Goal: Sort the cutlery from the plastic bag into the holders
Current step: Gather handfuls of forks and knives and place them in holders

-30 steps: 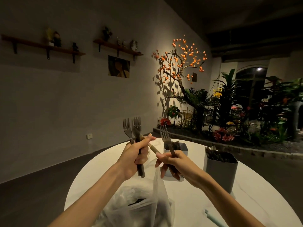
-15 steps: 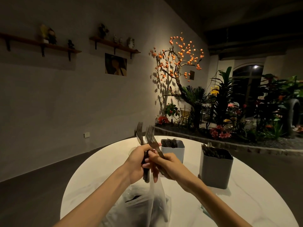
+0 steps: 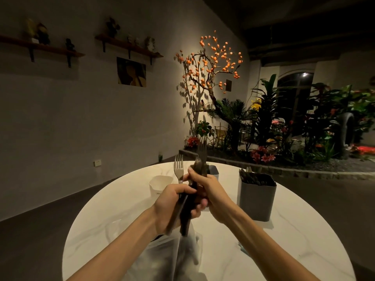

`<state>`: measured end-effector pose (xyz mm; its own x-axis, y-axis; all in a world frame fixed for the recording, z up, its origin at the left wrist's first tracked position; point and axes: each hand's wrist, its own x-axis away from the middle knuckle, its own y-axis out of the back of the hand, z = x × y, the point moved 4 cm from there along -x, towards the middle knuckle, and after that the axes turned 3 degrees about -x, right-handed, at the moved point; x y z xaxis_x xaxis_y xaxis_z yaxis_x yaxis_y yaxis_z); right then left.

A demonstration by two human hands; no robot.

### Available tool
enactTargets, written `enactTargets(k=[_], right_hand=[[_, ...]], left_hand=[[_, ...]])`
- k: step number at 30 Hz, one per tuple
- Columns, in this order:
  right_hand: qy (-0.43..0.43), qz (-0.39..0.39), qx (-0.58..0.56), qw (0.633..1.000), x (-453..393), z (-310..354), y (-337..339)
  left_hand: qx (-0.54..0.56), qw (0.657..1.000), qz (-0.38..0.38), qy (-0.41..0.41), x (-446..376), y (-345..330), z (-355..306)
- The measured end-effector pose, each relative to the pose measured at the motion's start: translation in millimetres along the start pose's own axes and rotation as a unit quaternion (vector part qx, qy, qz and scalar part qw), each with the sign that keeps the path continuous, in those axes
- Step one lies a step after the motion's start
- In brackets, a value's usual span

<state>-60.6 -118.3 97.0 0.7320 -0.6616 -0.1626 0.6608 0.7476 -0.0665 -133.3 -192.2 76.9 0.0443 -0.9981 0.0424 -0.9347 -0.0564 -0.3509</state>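
Note:
My left hand (image 3: 174, 205) grips the dark handles of a bunch of forks; one fork (image 3: 178, 169) stands tines up above it. My right hand (image 3: 207, 187) closes around the same bunch from the right, with another fork (image 3: 202, 151) rising above its fingers. Both hands touch over the clear plastic bag (image 3: 174, 258), which lies at the near edge of the round white table (image 3: 113, 218). A grey holder (image 3: 256, 196) full of dark cutlery stands to the right. A second grey holder (image 3: 214, 172) is mostly hidden behind my right hand. A white holder (image 3: 159, 184) stands left of the hands.
A dark floor surrounds the table. Beyond it lies a planted bed (image 3: 284, 138) with a lit orange-berried tree (image 3: 209, 63). Shelves (image 3: 129, 46) and a picture hang on the left wall. A pale blue item (image 3: 242, 247) peeks out beside my right forearm.
My hands have come together: the fork held apart in my right hand has joined the bunch in my left. The view has tilted, and a white holder now shows at the left.

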Motion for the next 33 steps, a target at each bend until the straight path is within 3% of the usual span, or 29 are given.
enactTargets(k=[3, 8, 11, 13, 16, 18, 22, 27, 33], right_hand=[[0.013, -0.079, -0.038, 0.996, 0, 5, 16], [0.021, -0.107, 0.037, 0.993, -3, -2, 26], [0.039, -0.17, 0.068, 0.982, -9, -5, 38], [0.06, -0.206, 0.081, 0.973, -9, -3, 46], [0.076, -0.165, 0.078, 0.98, -8, 2, 47], [0.042, -0.1, 0.038, 0.993, -6, 0, 38], [0.051, -0.069, 0.089, 0.992, -3, -5, 20], [0.078, -0.139, 0.167, 0.973, 2, -12, 22], [0.094, -0.151, 0.13, 0.975, 15, -17, 54]], left_hand=[[-0.023, 1.0, -0.001, 0.002, -4, -2, -1], [-0.133, 0.991, -0.015, 0.009, -9, -4, 5], [-0.157, 0.984, -0.075, -0.021, -13, -3, 10], [-0.156, 0.975, -0.154, -0.039, -16, 4, 11], [-0.187, 0.952, -0.239, -0.045, -19, 18, 7], [-0.198, 0.947, -0.25, -0.033, -22, 22, 6], [-0.279, 0.93, -0.24, -0.01, -25, 8, 11], [-0.275, 0.938, -0.211, -0.005, -31, -2, 26], [-0.153, 0.962, -0.22, -0.055, -27, 6, 35]])
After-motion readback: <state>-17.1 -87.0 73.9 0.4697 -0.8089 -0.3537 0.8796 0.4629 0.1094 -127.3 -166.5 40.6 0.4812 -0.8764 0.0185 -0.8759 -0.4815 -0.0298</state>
